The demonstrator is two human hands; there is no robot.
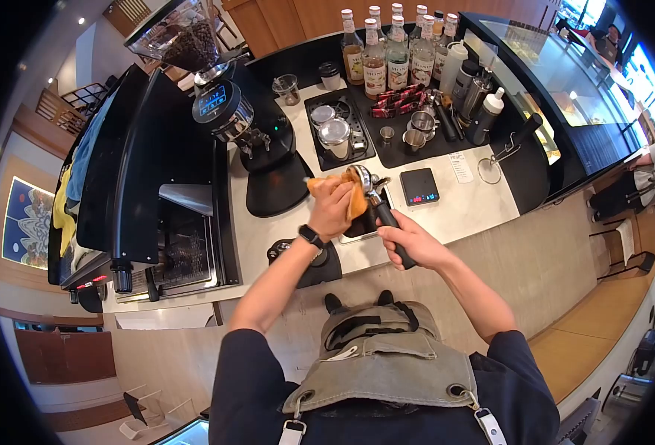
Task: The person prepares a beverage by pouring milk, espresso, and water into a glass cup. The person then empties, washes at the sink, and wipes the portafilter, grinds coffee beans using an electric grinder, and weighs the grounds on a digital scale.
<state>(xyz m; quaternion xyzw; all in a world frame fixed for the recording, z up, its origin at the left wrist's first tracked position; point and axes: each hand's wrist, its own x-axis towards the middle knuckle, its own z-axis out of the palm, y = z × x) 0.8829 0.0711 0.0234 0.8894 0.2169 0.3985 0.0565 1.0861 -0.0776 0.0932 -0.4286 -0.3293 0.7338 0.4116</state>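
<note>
Coffee holder (375, 201) is slanting mid-frame, black grip (386, 216) pointing lower R; R hand (414, 242) is squeezing grip, L hand (332, 208) is holding orange cloth (357, 202) against round end (362, 176).

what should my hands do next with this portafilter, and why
Probably a small wipe around the metal head with the orange cloth: your left hand holds the cloth against it, while your right hand grips the black handle, which should steady it.
</note>
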